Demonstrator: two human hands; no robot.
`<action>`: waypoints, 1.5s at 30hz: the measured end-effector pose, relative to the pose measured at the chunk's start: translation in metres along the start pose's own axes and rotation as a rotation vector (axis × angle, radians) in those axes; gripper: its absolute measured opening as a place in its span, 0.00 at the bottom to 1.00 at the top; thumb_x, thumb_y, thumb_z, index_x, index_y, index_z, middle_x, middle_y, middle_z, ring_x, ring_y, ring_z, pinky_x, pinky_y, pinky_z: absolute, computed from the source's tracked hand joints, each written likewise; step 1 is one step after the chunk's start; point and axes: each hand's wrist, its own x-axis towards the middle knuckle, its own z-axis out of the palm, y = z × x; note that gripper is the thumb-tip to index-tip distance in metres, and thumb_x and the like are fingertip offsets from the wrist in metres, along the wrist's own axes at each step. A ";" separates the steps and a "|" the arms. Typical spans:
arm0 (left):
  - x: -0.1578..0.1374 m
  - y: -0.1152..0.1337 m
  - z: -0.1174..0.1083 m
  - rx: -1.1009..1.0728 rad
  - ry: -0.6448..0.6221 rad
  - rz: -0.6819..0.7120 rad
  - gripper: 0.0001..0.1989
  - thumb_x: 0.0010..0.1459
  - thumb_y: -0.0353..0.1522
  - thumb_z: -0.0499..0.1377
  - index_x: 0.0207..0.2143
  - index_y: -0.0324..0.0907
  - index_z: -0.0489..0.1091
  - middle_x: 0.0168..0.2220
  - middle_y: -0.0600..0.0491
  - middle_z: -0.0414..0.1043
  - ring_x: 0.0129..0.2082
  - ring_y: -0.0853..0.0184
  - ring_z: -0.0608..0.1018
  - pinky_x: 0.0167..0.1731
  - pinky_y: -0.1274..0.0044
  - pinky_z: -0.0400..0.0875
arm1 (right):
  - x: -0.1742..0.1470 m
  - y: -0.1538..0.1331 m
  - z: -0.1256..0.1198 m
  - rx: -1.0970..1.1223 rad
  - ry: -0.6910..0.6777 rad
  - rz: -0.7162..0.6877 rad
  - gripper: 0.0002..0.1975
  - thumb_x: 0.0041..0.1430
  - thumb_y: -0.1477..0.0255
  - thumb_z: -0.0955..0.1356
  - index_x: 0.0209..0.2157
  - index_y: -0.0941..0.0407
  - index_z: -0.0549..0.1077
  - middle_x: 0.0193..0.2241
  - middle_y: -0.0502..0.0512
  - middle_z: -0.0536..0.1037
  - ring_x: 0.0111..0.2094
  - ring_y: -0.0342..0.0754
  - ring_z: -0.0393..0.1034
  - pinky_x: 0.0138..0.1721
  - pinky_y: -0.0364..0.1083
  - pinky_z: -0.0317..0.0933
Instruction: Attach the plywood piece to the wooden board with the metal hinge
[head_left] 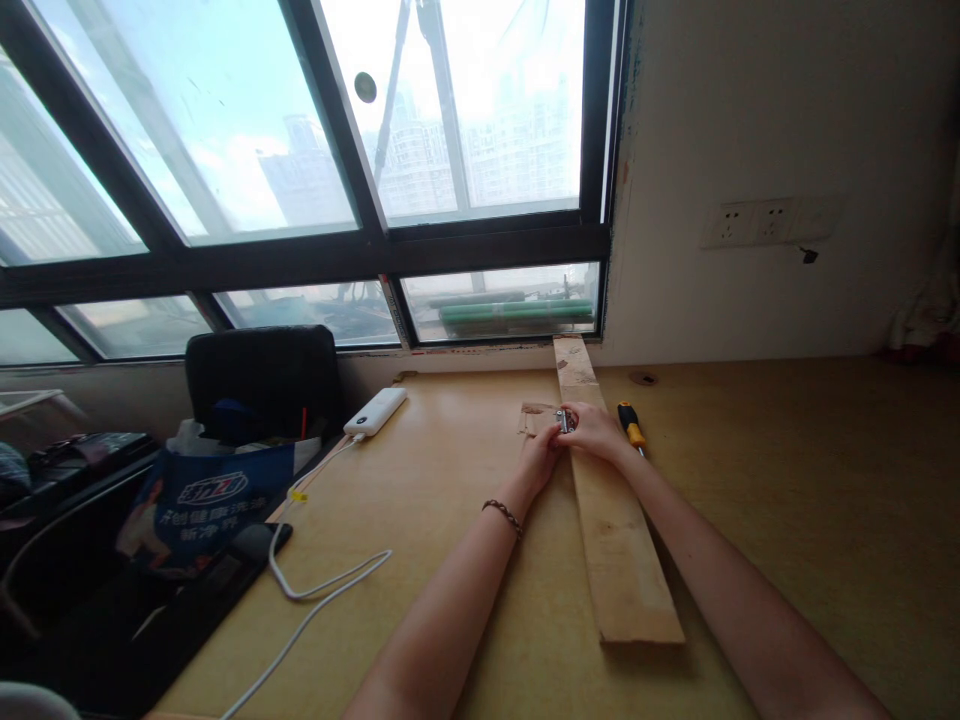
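Observation:
My left hand and my right hand meet over the far half of a long wooden plank. Between their fingertips is a small shiny metal piece that looks like a hinge. Both hands are closed on it, and the fingers cover part of its outline. A short piece of wood sticks out to the left of the plank, just beyond my left hand; its right end is hidden. Right of my right hand lies a screwdriver with a black and yellow handle, its shaft partly behind my forearm.
The plank lies lengthwise on the wooden table, reaching toward the window. A white power bank with a white cable rests at the table's left edge. Beyond that edge are a black chair and a blue bag.

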 end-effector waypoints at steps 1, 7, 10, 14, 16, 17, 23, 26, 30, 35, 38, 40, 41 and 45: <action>0.000 0.000 0.000 0.003 0.001 -0.005 0.14 0.44 0.30 0.61 0.36 0.34 0.71 0.34 0.47 0.74 0.34 0.67 0.74 0.38 0.76 0.66 | 0.000 0.000 0.001 -0.002 -0.002 -0.002 0.31 0.37 0.57 0.70 0.46 0.53 0.68 0.41 0.54 0.74 0.39 0.51 0.69 0.35 0.44 0.59; 0.001 0.002 -0.002 -0.011 -0.003 -0.020 0.14 0.44 0.29 0.60 0.37 0.33 0.71 0.36 0.45 0.74 0.35 0.66 0.75 0.40 0.75 0.66 | 0.000 0.000 0.003 -0.030 0.023 -0.020 0.32 0.37 0.55 0.69 0.46 0.53 0.67 0.40 0.54 0.75 0.38 0.52 0.69 0.35 0.44 0.58; 0.001 0.004 -0.001 -0.013 0.013 -0.040 0.13 0.44 0.28 0.60 0.35 0.32 0.71 0.35 0.45 0.74 0.34 0.66 0.75 0.40 0.75 0.67 | -0.001 0.000 0.003 -0.044 0.030 -0.025 0.32 0.38 0.55 0.69 0.46 0.52 0.67 0.39 0.54 0.75 0.38 0.52 0.69 0.34 0.44 0.59; -0.002 0.005 0.003 -0.014 0.022 -0.054 0.13 0.43 0.27 0.60 0.35 0.33 0.71 0.36 0.46 0.74 0.34 0.67 0.75 0.39 0.75 0.67 | -0.001 0.000 0.004 -0.055 0.033 -0.021 0.31 0.38 0.55 0.69 0.46 0.52 0.67 0.40 0.54 0.75 0.39 0.52 0.69 0.35 0.44 0.59; -0.003 0.005 0.004 -0.007 0.012 -0.041 0.14 0.44 0.28 0.60 0.37 0.34 0.71 0.38 0.46 0.73 0.35 0.67 0.75 0.39 0.76 0.67 | -0.001 0.000 0.005 -0.062 0.028 -0.007 0.30 0.39 0.57 0.69 0.46 0.52 0.67 0.41 0.54 0.74 0.39 0.52 0.69 0.35 0.44 0.59; -0.004 0.005 0.005 -0.001 0.016 -0.033 0.14 0.44 0.28 0.60 0.37 0.35 0.71 0.38 0.46 0.73 0.35 0.67 0.75 0.38 0.77 0.67 | -0.001 0.000 0.005 -0.065 0.025 -0.001 0.29 0.39 0.57 0.69 0.46 0.52 0.67 0.41 0.54 0.74 0.39 0.52 0.69 0.36 0.44 0.59; 0.002 -0.004 0.012 0.001 0.247 0.061 0.12 0.42 0.30 0.62 0.32 0.35 0.72 0.33 0.47 0.74 0.33 0.66 0.75 0.34 0.76 0.69 | -0.002 -0.006 0.002 -0.080 0.013 0.016 0.29 0.39 0.59 0.69 0.45 0.53 0.68 0.41 0.54 0.74 0.40 0.52 0.68 0.36 0.45 0.58; 0.008 -0.013 0.015 0.004 0.423 0.162 0.12 0.40 0.30 0.63 0.31 0.36 0.72 0.31 0.48 0.74 0.32 0.65 0.76 0.34 0.74 0.70 | -0.003 -0.009 0.001 -0.093 0.010 0.012 0.28 0.39 0.61 0.69 0.45 0.53 0.67 0.41 0.55 0.74 0.40 0.52 0.68 0.36 0.44 0.58; 0.012 -0.018 0.016 0.015 0.437 0.184 0.13 0.39 0.31 0.64 0.30 0.35 0.72 0.30 0.48 0.74 0.31 0.64 0.76 0.35 0.74 0.70 | -0.003 -0.008 0.002 -0.105 0.009 -0.010 0.27 0.41 0.62 0.68 0.46 0.54 0.67 0.41 0.55 0.74 0.41 0.52 0.68 0.37 0.44 0.58; 0.013 -0.017 0.014 0.022 0.466 0.151 0.12 0.38 0.31 0.64 0.29 0.34 0.72 0.28 0.47 0.74 0.30 0.64 0.76 0.33 0.74 0.70 | -0.003 -0.007 0.003 -0.112 0.019 -0.019 0.27 0.41 0.63 0.68 0.46 0.54 0.66 0.42 0.55 0.73 0.41 0.52 0.68 0.38 0.44 0.57; 0.015 -0.018 0.013 0.056 0.480 0.163 0.12 0.38 0.31 0.64 0.28 0.35 0.72 0.29 0.47 0.74 0.30 0.65 0.76 0.32 0.75 0.70 | -0.003 -0.008 0.003 -0.114 0.019 -0.020 0.26 0.41 0.62 0.68 0.45 0.54 0.67 0.41 0.55 0.73 0.40 0.52 0.68 0.36 0.45 0.57; 0.016 -0.018 0.013 0.075 0.488 0.167 0.11 0.39 0.31 0.63 0.29 0.35 0.72 0.28 0.48 0.74 0.30 0.65 0.76 0.32 0.75 0.70 | -0.004 -0.008 0.003 -0.117 0.015 -0.017 0.26 0.41 0.61 0.68 0.44 0.54 0.67 0.41 0.55 0.73 0.40 0.52 0.68 0.36 0.45 0.57; 0.016 -0.018 0.013 0.081 0.494 0.167 0.11 0.39 0.31 0.63 0.29 0.36 0.72 0.28 0.49 0.74 0.30 0.65 0.76 0.31 0.75 0.70 | -0.004 -0.009 0.003 -0.117 0.016 -0.017 0.26 0.41 0.61 0.68 0.44 0.54 0.67 0.41 0.55 0.73 0.40 0.52 0.68 0.36 0.45 0.57; 0.013 -0.016 0.014 0.095 0.472 0.166 0.10 0.40 0.31 0.62 0.29 0.36 0.72 0.27 0.50 0.73 0.30 0.65 0.76 0.30 0.76 0.69 | -0.004 -0.009 0.003 -0.110 0.022 -0.009 0.25 0.41 0.61 0.68 0.44 0.54 0.67 0.41 0.55 0.74 0.40 0.52 0.68 0.36 0.45 0.57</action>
